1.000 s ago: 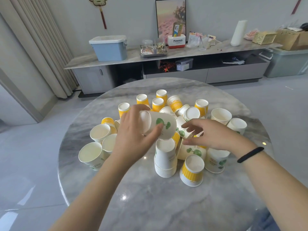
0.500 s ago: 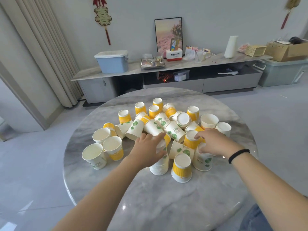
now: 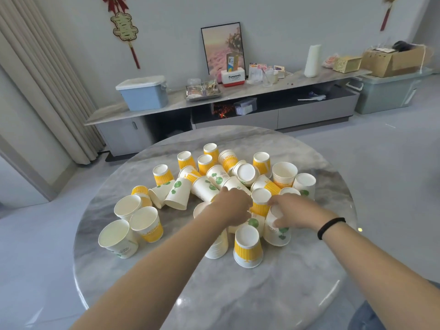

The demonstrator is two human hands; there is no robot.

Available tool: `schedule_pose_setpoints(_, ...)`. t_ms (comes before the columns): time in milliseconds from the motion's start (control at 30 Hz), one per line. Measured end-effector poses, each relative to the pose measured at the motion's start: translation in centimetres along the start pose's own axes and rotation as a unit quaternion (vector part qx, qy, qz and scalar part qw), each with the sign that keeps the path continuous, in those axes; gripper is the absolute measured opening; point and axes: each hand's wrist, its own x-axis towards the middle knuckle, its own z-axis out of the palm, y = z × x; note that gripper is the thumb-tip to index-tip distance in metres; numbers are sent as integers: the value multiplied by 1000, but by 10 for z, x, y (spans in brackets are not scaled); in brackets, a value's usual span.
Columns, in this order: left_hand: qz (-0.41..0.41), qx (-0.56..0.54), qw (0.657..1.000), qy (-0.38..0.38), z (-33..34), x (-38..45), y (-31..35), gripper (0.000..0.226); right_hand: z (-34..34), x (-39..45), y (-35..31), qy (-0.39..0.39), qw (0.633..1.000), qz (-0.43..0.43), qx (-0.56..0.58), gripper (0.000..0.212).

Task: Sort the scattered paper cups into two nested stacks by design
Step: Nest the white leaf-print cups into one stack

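With its leaf-print cup now nested, the left hand [image 3: 234, 207] reached curled into the centre pile while the right hand [image 3: 291, 214] pinched an upside-down leaf-print cup [image 3: 277, 231] beside the white stack [image 3: 217, 245] on the bench [image 3: 262, 294].

Roughly thirteen yellow-banded cups [image 3: 247, 249], about twelve green-leaf cups [image 3: 177, 194] (several overlap, tallies approximate), one nested stack [image 3: 217, 247].

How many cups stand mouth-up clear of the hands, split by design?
Yellow-band cups: 2
Green-print cup: 1
Plain-looking cup, print not visible: 1
Total: 4
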Motion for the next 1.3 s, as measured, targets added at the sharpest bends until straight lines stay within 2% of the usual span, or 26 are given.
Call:
schedule_pose_setpoints(67, -15, -4, 998, -56, 4, 21, 4, 42, -5, 1, 4, 29, 999, 9, 16, 58)
schedule_pose_setpoints(167, -44, -4, 991, -124, 9, 42, -1, 42, -5, -1, 7, 34, 999, 21, 37, 58)
schedule_pose_setpoints(267, -74, -88, 980, -162, 7, 51, -9, 38, -5, -1, 13, 38, 996, 30, 73, 56)
schedule_pose_setpoints(333, -95, -154, 970, -162, 2, 54, -13, 37, -8, -3, 18, 34, 994, 39, 97, 52)
schedule_pose_setpoints(467, -141, -303, 936, -109, -6, 50, -24, 37, -19, -9, 25, 38, 984, 62, 160, 46)
schedule_pose_setpoints(600, -154, -452, 877, -52, -21, 40, -44, 32, -32, -14, 35, 109, 956, 79, 260, 45)
schedule_pose_setpoints(700, -146, -540, 829, 0, -33, 27, -61, 29, -36, -12, 29, 156, 910, 64, 379, 39)
schedule_pose_setpoints(767, -136, -609, 781, 18, -38, 16, -68, 21, -36, -9, 20, 146, 880, 56, 448, 35)
schedule_pose_setpoints(900, -119, -734, 669, -5, -37, 3, -74, 18, -30, 1, -4, 91, 834, 29, 544, 43)
schedule_pose_setpoints(1000, -109, -772, 625, -15, -33, 2, -74, 24, -22, 11, -24, 90, 840, 0, 535, 44)
schedule_pose_setpoints(1100, -104, -794, 599, 9, -29, -2, -84, 22, -18, 23, -40, 107, 838, -17, 535, 42)
schedule_pose_setpoints(1133, -111, -789, 604, 27, -29, -4, -89, 18, -17, 26, -45, 110, 836, -17, 538, 43)
schedule_pose_setpoints(1167, -133, -765, 628, 57, -26, -4, -97, 16, -16, 29, -49, 111, 835, -13, 538, 43)
schedule_pose_setpoints(1200, -169, -719, 668, 96, -21, -3, -108, 16, -15, 34, -53, 110, 836, -8, 538, 44)
schedule_pose_setpoints(1267, -255, -558, 771, 171, -9, 1, -133, 20, -11, 41, -58, 109, 836, 8, 538, 47)
schedule_pose_setpoints(1300, -290, -474, 811, 184, -2, 2, -145, 24, -9, 46, -60, 110, 835, 15, 538, 48)
